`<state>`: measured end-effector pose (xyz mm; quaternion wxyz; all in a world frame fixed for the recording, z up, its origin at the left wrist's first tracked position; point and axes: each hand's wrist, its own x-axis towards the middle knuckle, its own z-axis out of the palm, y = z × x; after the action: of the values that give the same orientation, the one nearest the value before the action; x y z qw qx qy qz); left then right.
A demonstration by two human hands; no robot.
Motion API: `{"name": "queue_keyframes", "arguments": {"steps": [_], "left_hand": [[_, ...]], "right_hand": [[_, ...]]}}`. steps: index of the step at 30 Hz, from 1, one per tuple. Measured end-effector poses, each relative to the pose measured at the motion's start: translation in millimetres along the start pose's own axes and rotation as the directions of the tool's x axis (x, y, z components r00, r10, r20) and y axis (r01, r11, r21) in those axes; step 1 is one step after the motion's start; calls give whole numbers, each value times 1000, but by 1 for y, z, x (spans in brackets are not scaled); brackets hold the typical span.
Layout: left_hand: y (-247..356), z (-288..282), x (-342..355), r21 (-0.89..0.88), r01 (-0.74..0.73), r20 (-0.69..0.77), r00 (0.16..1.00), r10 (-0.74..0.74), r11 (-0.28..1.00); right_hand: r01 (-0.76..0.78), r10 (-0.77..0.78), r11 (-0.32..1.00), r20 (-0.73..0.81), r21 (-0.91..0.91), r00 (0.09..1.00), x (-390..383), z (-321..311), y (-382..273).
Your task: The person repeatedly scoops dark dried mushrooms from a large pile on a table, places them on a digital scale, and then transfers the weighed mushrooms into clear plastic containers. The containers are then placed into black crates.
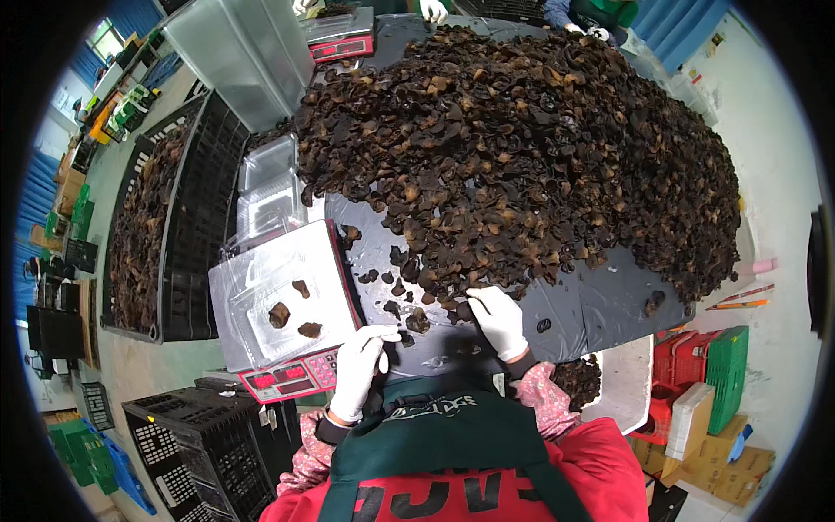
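A large heap of dark brown, ruffled wood ear mushrooms [513,157] covers most of the table, with loose pieces scattered along its near edge. My left hand [358,367], in a white glove, is beside the right front corner of the scale. Its index finger stretches toward a small dark piece [406,338], thumb apart. My right hand [498,324], also gloved, reaches the heap's near edge with fingers extended beside some pieces; its thumb is mostly hidden. On the red scale [291,377] lies a clear plastic tray [252,300] holding three mushroom pieces [279,315].
Clear plastic boxes [268,204] sit behind the scale, near a tall stack of translucent containers [239,56]. A black crate [187,235] of mushrooms stands at left. Across the table are other people's gloved hands [432,10] and another red scale [342,48]. A white bin [626,383] is at right.
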<state>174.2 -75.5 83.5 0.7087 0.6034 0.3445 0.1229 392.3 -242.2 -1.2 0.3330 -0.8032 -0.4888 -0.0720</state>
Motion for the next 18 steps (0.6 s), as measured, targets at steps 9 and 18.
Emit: {"name": "queue_keyframes", "arguments": {"steps": [9, 18], "left_hand": [[-45, -2, -18, -348, 235, 313, 942, -124, 907], [-45, 3, -21, -350, 236, 322, 939, -120, 907]], "right_hand": [[-232, 228, 951, 45, 206, 973, 26, 16, -17], [-169, -51, 820, 364, 547, 930, 2, -9, -103]]}}
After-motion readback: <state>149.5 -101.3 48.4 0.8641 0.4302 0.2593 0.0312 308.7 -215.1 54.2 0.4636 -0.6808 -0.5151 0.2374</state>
